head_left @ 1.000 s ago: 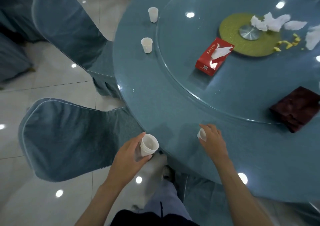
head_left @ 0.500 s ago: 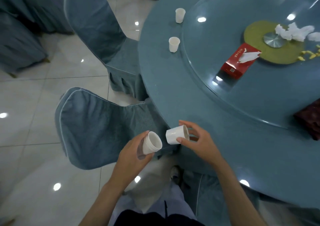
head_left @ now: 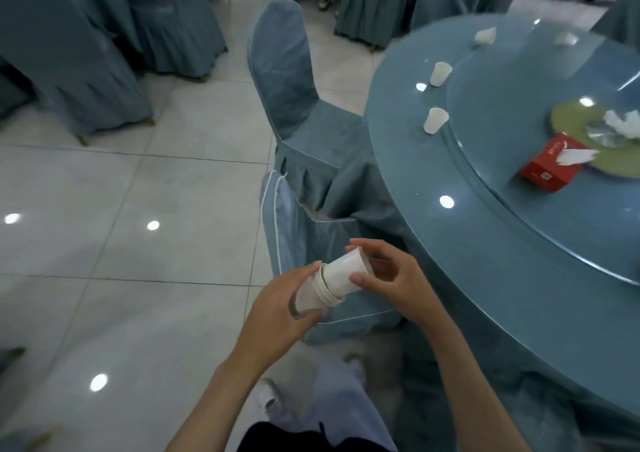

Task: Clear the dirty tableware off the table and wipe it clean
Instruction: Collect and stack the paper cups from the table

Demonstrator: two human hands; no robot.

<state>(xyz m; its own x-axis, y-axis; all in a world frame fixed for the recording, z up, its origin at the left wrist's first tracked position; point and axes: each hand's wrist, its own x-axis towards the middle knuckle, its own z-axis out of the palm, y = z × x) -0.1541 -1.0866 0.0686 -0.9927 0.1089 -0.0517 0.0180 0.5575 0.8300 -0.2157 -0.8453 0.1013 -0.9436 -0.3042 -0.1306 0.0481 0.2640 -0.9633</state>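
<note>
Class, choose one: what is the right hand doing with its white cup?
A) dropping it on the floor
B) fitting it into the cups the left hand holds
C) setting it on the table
B: the cup in the right hand sits base-first inside the stack the left hand grips.

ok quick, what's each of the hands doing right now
left hand: grips the stack of cups
right hand: pinches the top cup, partly nested in that stack

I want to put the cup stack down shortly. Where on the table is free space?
Free: the table's outer ring between its edge and the glass turntable, this side of the nearer cup. Crowded: turntable centre, with red tissue box and crumpled tissues.
</note>
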